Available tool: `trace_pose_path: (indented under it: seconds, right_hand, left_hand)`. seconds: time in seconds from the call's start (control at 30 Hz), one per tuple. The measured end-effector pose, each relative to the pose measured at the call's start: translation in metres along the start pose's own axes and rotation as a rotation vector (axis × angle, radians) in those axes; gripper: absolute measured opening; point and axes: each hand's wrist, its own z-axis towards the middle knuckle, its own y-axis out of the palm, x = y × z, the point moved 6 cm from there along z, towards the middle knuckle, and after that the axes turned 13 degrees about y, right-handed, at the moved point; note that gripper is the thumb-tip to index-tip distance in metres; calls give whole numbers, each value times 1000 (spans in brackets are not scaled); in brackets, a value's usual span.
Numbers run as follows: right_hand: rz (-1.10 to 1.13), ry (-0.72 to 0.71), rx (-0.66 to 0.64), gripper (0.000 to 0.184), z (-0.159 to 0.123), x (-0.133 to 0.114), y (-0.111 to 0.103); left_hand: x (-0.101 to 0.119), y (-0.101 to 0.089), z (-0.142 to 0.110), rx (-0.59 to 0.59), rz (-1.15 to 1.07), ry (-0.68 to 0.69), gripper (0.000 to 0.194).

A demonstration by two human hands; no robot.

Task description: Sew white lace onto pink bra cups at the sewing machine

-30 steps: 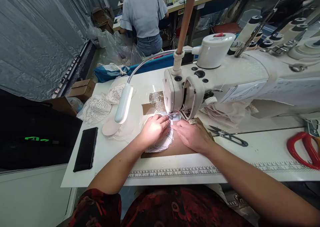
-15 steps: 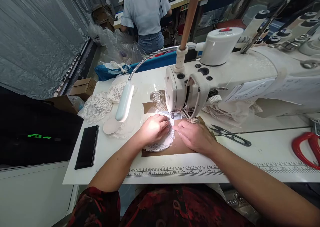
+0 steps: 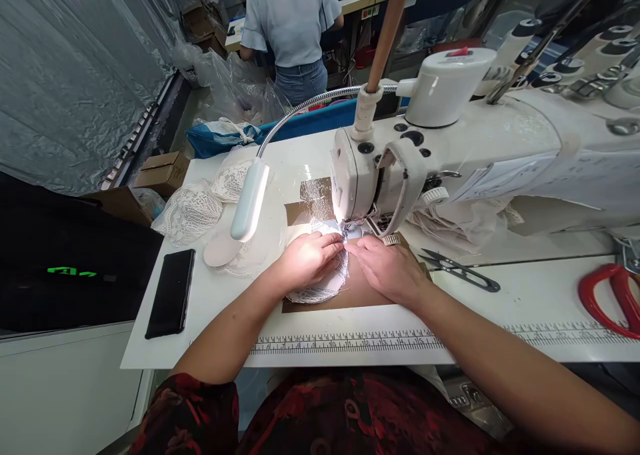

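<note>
Beneath fingers [image 3: 329,240], white lace [image 3: 323,291], plastic [image 3: 149,202] in box [image 3: 119,208]

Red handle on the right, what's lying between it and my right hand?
In the head view, black snips lie between your right hand and the red handle.

"What's near the table's [image 3: 210,291] front left corner?"
"A black phone [image 3: 171,293]. Beyond the left edge sits a cardboard box [image 3: 163,173]."
"And past the far edge?"
"Clear plastic bags [image 3: 235,88], and a person [image 3: 290,41] in a light blue shirt [image 3: 285,15]."
</note>
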Motion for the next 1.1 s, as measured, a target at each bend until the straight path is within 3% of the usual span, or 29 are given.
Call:
trace_pose_path:
  seconds: [0.27,0.5,0.8,1.1]
  right_hand:
    - [-64,30,4,36,1,-1,1]
    - [-45,73,20,37,2,0,3]
    - [15,-146,30,32,-7,-4,0]
    - [56,-128,-13,30,-8,-3,1]
  left_hand:
    - [0,5,0,-59,35,-23,39]
    - [-2,5,2,-4,23,-20,43]
    - [-3,-3,-1,105,-72,32,28]
    - [-1,3,-1,32,-37,79,31]
